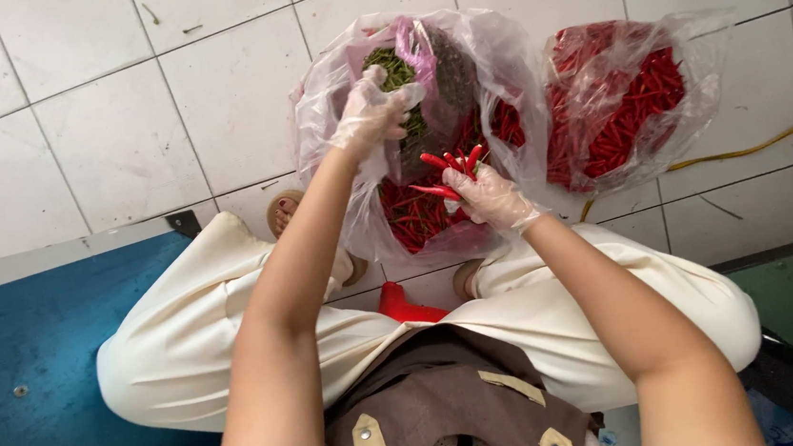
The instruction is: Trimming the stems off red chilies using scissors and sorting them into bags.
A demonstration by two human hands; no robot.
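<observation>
Both my hands wear thin clear gloves. My right hand is closed around a small bunch of red chillies, their tips fanning up and to the left. My left hand reaches into the open clear plastic bag, resting on a pile of green stems; whether it grips any I cannot tell. The lower part of that bag holds more red chillies.
A second clear bag, full of red chillies, lies to the right on the white tiled floor. A yellow cable runs behind it. A blue panel is at the left. I sit on a red stool.
</observation>
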